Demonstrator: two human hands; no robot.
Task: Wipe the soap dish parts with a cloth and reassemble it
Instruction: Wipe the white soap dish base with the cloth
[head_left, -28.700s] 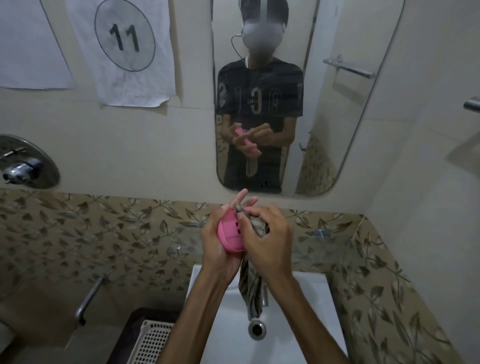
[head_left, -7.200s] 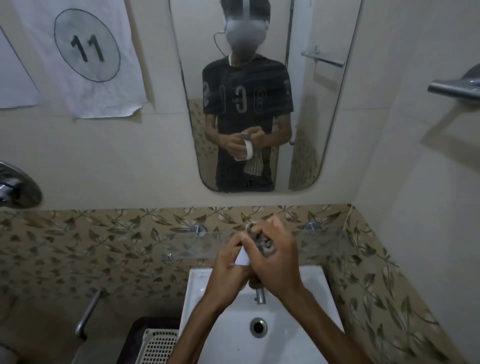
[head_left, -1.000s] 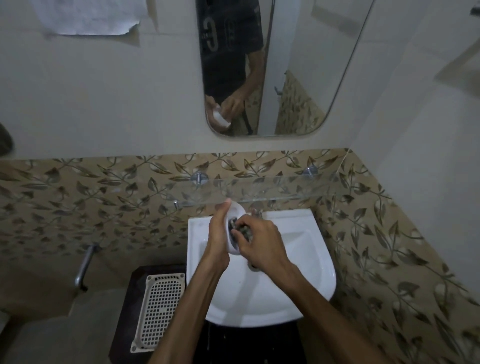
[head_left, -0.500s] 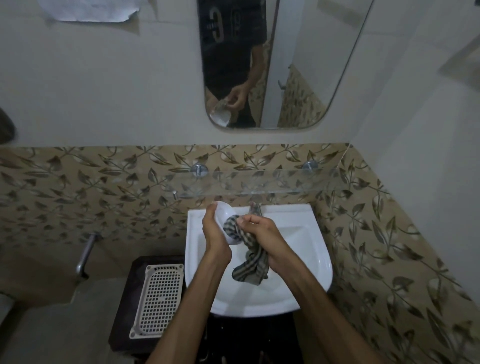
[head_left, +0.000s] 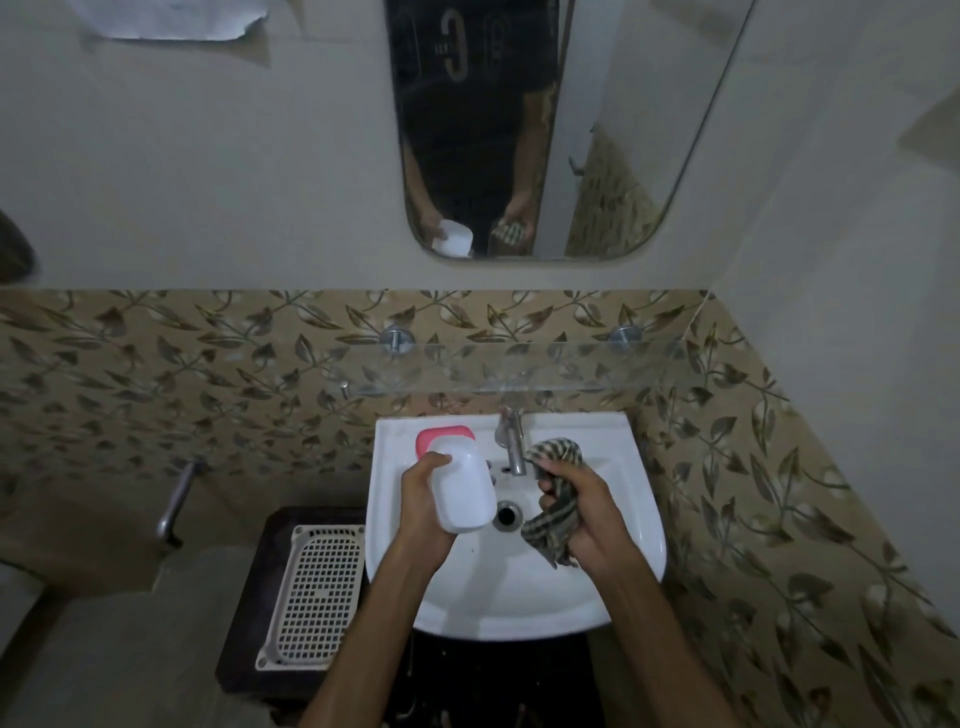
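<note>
The pink soap dish part (head_left: 444, 436) rests on the back-left ledge of the washbasin (head_left: 613, 571), its long axis running left to right. Your left hand (head_left: 423, 506) is closed around the white soap dish part (head_left: 464, 486), held just in front of and partly overlapping the pink part, long axis pointing away from you. Your left hand is the nearer; the pink part lies directly beyond it. Your right hand (head_left: 587, 512) is closed on the bunched striped cloth (head_left: 553, 488), right of the tap (head_left: 511, 439), apart from both parts.
</note>
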